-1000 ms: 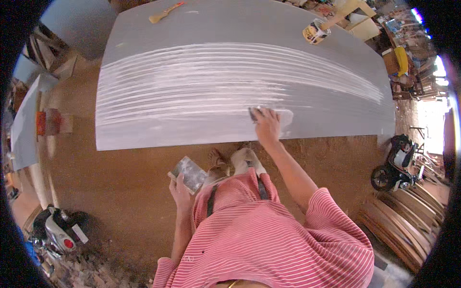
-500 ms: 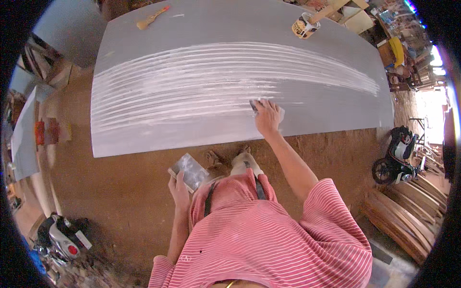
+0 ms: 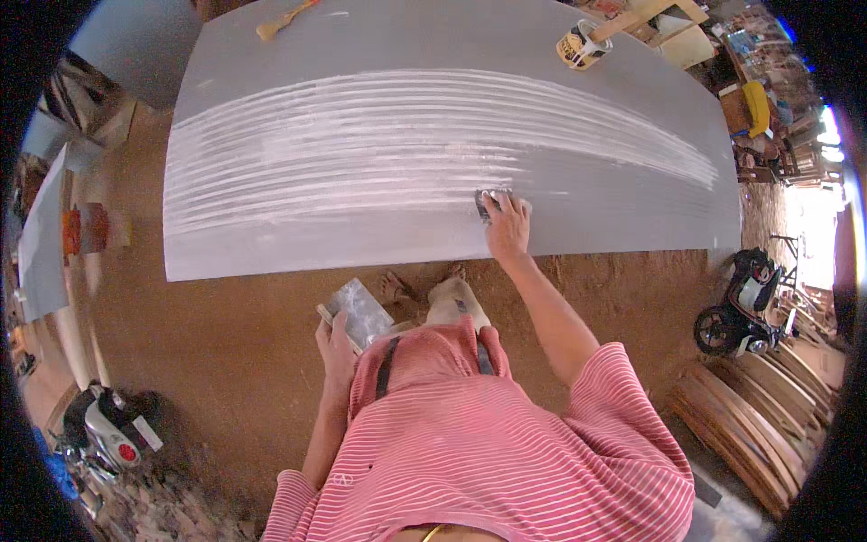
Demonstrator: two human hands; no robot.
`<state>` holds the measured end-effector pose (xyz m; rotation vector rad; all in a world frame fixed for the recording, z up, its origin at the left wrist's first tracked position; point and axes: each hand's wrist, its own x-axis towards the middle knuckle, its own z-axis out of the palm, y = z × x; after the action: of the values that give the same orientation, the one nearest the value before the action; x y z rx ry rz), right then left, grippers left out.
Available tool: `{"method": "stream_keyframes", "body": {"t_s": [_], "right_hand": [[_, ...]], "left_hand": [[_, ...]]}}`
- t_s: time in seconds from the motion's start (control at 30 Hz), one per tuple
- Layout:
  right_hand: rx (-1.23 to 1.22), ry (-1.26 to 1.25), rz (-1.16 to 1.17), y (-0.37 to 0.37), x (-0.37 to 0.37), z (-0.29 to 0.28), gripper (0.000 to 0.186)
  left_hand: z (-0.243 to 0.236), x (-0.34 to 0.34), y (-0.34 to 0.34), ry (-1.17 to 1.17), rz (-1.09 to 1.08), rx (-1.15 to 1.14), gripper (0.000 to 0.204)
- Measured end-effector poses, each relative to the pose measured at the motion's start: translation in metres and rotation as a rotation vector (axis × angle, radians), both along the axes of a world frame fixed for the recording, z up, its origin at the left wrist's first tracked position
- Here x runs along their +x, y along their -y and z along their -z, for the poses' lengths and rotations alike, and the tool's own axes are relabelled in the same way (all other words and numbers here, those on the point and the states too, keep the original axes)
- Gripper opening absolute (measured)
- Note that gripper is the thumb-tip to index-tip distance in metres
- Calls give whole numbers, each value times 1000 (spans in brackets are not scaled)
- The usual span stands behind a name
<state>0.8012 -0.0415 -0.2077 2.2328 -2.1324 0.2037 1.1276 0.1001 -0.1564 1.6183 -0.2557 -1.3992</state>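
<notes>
A large grey panel (image 3: 623, 212) lies in front of me, marked with long rows of whitish streaks (image 3: 361, 117). Over its near half, my right hand (image 3: 508, 228) presses a dark flat scraper (image 3: 488, 204) to the surface, fingers bent over it. The streaks end close to this hand; to its right the surface is mostly plain grey. Below the panel's near edge, my left hand (image 3: 335, 348) grips a flat metal plate (image 3: 361, 309) by its wooden edge. Whitish smears cover the plate's face, and it is held tilted, apart from the panel.
A paintbrush (image 3: 282, 22) lies at the panel's far left, and an open can (image 3: 581, 47) stands at its far right beside a wooden strip (image 3: 646, 18). Motorbikes stand at right (image 3: 741, 303) and lower left (image 3: 108, 434). Curved wooden boards (image 3: 741, 425) are stacked at lower right.
My right hand has shifted slightly with the scraper, which now lies flatter under the fingers. The view has moved a little; my left hand still holds the plate.
</notes>
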Motion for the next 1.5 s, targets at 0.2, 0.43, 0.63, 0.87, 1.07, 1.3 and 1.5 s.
{"method": "stream_keyframes", "body": {"t_s": [0.2,0.43,0.63,0.87,1.07,1.3,1.5], "right_hand": [[76,72,75,21,-15,-12,37],[169,63,101,20,-4,-19,34],[142,22,26,14,12,-17,32],[31,19,137,-12,-11,-15,31],[47,41,183,-17,-36,-38,32],[94,47,146,-17,-37,-51,39],[26,-1,122,-37,-23,-37,36]], "left_hand": [[-11,5,2,15,102,0,36],[-14,-2,7,96,27,21,23],[2,1,-4,17,-28,30,24],[-16,2,8,98,94,0,24],[-14,11,11,1,65,-63,24],[-17,17,12,-8,84,-120,26],[-22,10,10,-78,104,-140,25]]}}
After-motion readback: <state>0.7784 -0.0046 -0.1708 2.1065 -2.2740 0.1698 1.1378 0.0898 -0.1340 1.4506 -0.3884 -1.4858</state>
